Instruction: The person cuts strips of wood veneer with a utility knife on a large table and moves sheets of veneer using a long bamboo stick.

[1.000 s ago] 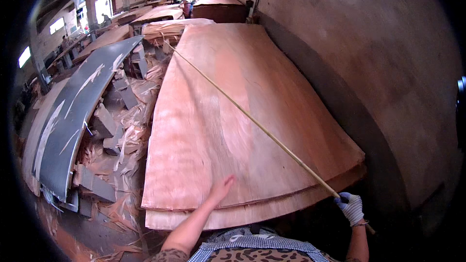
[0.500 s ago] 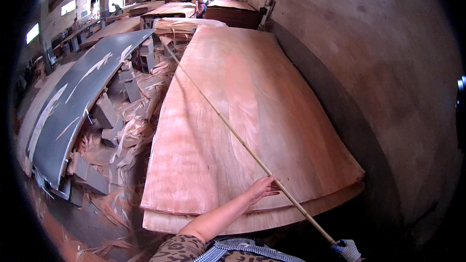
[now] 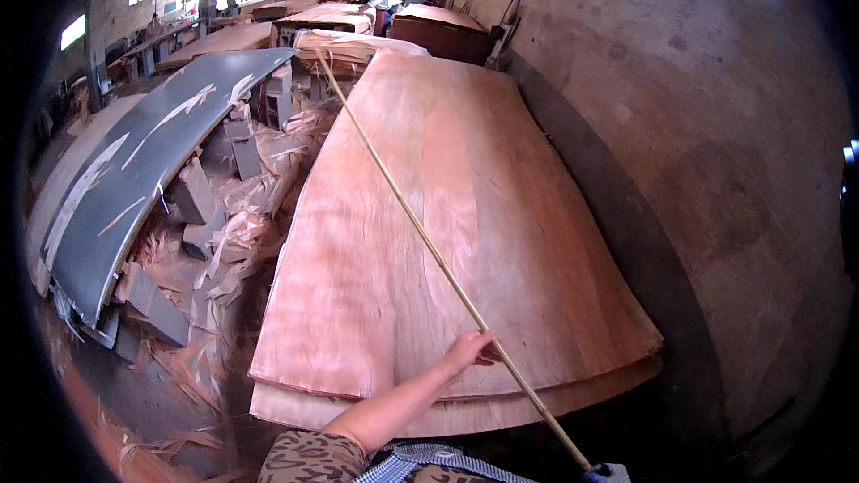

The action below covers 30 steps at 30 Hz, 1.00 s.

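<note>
A long thin bamboo pole (image 3: 413, 219) slants across a wide stack of wood veneer sheets (image 3: 358, 277), its far tip past the stack's upper left edge. My bare left hand (image 3: 471, 351) is at the pole's lower part, over the near end of the sheets, with fingers curled about it. At the lower edge, my right hand (image 3: 608, 472), in a pale glove, grips the pole's near end; most of this hand is cut off by the picture's rim. The top sheets lie slightly back from a lower layer that juts out at the near edge.
On the left a dark board (image 3: 134, 170) rests on grey blocks (image 3: 152, 304), with torn veneer scraps (image 3: 242, 233) strewn between it and the stack. A concrete wall (image 3: 680, 125) runs along the right. More veneer stacks (image 3: 438, 27) and a person (image 3: 379, 0) are at the back.
The pole has swung a little steeper, its near end shifting left with both hands. My left hand's fingers, stretched out before, are now more curled. The view has tilted slightly.
</note>
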Each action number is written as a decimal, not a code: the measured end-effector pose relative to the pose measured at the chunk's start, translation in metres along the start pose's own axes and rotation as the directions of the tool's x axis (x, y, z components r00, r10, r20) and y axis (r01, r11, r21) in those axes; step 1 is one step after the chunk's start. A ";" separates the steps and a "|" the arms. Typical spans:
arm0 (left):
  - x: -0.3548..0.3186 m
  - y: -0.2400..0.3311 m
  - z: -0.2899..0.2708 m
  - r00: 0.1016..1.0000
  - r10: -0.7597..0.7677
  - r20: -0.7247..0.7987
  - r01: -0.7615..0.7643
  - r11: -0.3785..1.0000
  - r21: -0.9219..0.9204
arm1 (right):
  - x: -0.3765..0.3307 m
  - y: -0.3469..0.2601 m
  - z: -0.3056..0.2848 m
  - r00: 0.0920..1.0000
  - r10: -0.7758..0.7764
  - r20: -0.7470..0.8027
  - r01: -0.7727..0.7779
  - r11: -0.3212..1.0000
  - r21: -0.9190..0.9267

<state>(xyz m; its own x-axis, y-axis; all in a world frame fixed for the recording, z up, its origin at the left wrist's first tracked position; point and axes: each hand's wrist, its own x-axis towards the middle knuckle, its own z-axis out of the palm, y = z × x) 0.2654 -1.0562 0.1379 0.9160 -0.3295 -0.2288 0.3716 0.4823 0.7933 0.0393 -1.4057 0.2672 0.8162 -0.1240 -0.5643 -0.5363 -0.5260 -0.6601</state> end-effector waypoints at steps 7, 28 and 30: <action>0.031 -0.028 -0.036 0.978 -0.117 -0.172 0.137 0.984 0.113 | 0.027 0.035 0.047 0.987 -0.158 -0.038 0.160 0.986 0.050; -0.149 -0.080 -0.187 0.914 0.305 -0.267 0.338 -0.210 0.917 | 0.207 -0.197 0.284 0.900 -0.336 0.278 0.328 0.942 0.077; -0.142 -0.084 -0.179 0.919 0.295 -0.262 0.328 -0.206 0.922 | 0.201 -0.172 0.247 0.926 -0.295 0.236 0.285 0.955 0.076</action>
<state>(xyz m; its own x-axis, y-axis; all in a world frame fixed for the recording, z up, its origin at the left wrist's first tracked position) 0.1309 -0.9048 0.0026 0.9909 0.0516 -0.1241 0.0851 -0.9557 0.2819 0.2426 -1.1324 0.1452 0.8634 0.2388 -0.4444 -0.2959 -0.4736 -0.8295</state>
